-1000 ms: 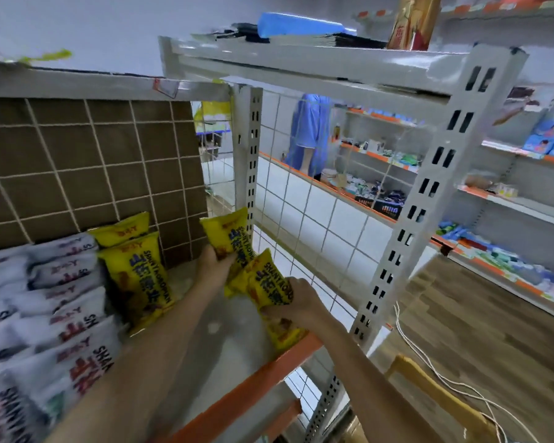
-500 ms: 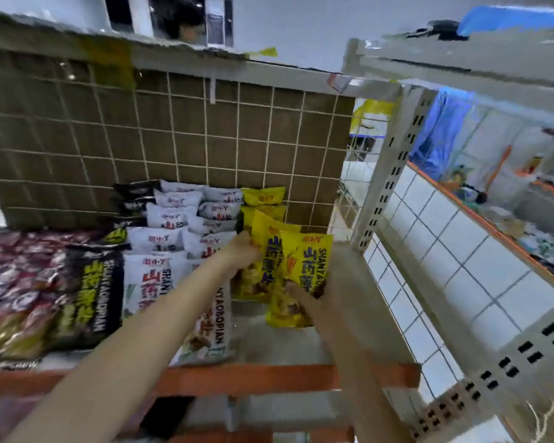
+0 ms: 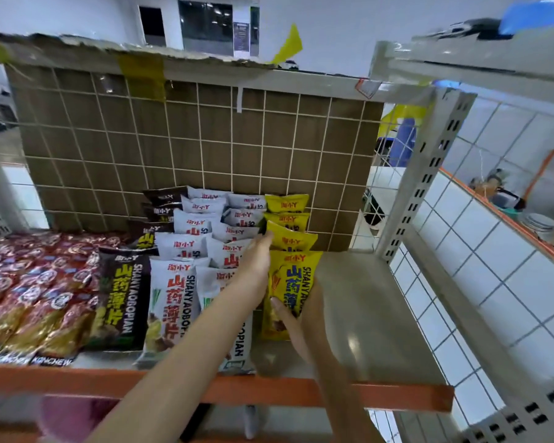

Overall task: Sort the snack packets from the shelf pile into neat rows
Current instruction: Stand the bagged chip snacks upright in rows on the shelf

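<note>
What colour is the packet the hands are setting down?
Yellow, with blue lettering: the front packet shows clearly in the head view.

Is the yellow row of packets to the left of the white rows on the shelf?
No, the yellow packets stand in a row to the right of the white packets, next to the bare part of the shelf.

Both forearms were bare, with no sleeve reaching into view. The left hand and right hand wore no gloves, rings or watch.
</note>
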The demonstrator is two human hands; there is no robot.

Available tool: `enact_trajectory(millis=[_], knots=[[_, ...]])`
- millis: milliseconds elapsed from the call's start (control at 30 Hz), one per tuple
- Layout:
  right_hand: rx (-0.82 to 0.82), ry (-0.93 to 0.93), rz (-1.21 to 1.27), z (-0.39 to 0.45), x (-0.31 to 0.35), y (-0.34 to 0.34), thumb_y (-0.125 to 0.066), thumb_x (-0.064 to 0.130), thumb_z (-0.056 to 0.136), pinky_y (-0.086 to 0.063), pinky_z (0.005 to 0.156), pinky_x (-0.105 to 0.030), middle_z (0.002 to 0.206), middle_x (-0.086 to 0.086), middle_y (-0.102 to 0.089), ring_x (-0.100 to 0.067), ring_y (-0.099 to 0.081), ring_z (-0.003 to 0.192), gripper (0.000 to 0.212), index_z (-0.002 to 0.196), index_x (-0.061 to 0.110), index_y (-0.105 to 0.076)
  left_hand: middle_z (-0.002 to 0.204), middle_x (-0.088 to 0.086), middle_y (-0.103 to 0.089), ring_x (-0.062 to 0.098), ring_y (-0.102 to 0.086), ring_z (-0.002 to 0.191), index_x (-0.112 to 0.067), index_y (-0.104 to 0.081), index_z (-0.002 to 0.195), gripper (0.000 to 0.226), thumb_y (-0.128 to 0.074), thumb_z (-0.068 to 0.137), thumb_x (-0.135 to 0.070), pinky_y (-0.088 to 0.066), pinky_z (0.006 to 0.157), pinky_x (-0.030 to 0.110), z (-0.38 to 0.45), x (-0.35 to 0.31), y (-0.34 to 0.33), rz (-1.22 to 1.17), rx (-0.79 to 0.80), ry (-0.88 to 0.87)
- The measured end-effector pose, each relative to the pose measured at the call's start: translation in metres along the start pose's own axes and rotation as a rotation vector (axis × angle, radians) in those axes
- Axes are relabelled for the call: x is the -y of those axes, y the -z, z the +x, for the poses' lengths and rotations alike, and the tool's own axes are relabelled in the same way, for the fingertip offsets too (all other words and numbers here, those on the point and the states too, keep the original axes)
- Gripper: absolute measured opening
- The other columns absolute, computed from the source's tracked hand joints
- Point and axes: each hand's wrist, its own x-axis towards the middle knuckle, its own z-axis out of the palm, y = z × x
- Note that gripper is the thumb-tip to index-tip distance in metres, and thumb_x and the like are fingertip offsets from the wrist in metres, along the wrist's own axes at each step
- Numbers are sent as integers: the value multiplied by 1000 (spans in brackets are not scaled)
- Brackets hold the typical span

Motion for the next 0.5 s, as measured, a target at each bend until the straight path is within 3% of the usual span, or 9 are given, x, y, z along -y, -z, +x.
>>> enact_trajectory(millis=[67, 133, 167, 200, 267, 300, 400, 500], knots=[[-20, -30, -24, 0, -6, -5, -76, 50, 72, -57, 66, -48, 98, -5, -62, -29, -65, 82, 64, 123, 24, -47, 135, -14, -44, 5, -40, 125, -26, -42, 138, 41, -44, 98, -35, -32, 105, 25, -28, 12, 20, 252, -12, -234], [-49, -18, -57, 0, -8, -10, -73, 57, 73, -54, 74, -52, 104, -5, -59, -32, -62, 90, 68, 126, 30, -41, 141, -21, -33, -7, -25, 131, -26, -38, 141, 44, -42, 99, -36, -20, 106, 9, -57, 36, 50, 617, -126, -597], [-56, 5, -65, -3, -4, -13, -70, 57, 75, -51, 86, -47, 115, -4, -55, -28, -59, 103, 72, 132, 31, -35, 146, -17, -29, -3, -21, 136, -22, -38, 142, 47, -38, 98, -41, -18, 110, 12, -66, 52, 67, 835, -180, -712], [-51, 36, -73, -6, 1, -16, -67, 55, 79, -45, 97, -39, 128, -1, -49, -21, -52, 117, 76, 139, 32, -27, 150, -8, -27, 7, -19, 141, -19, -38, 142, 53, -32, 97, -47, -17, 114, 25, -65, 72, 83, 1035, -226, -767], [-57, 111, -143, -12, 7, -23, -61, 50, 85, -35, 107, -27, 148, 7, -29, -7, -36, 133, 82, 147, 37, -9, 154, 7, -25, 31, -19, 143, -22, -34, 144, 64, -27, 93, -59, -15, 114, 50, -64, 100, 107, 1336, -215, -720], [-84, 149, -220, -14, 10, -26, -58, 50, 86, -35, 108, -27, 151, 8, -20, -5, -31, 135, 84, 148, 40, -2, 154, 10, -24, 37, -20, 142, -26, -32, 145, 67, -31, 89, -63, -14, 112, 56, -62, 106, 111, 1425, -212, -711], [-181, 281, -520, -9, 11, -35, -47, 58, 88, -30, 111, -46, 157, -8, -7, -26, -18, 144, 79, 148, 42, 1, 154, 9, -24, 39, -19, 141, -32, -29, 146, 83, -43, 71, -66, -11, 108, 66, -53, 108, 111, 1555, -208, -697], [-151, 308, -680, 3, 12, -39, -41, 63, 89, -24, 113, -48, 159, -12, -2, -29, -6, 147, 71, 149, 42, -8, 154, 7, -27, 38, -21, 140, -36, -25, 146, 86, -43, 69, -68, -6, 106, 69, -46, 104, 110, 1629, -207, -675]])
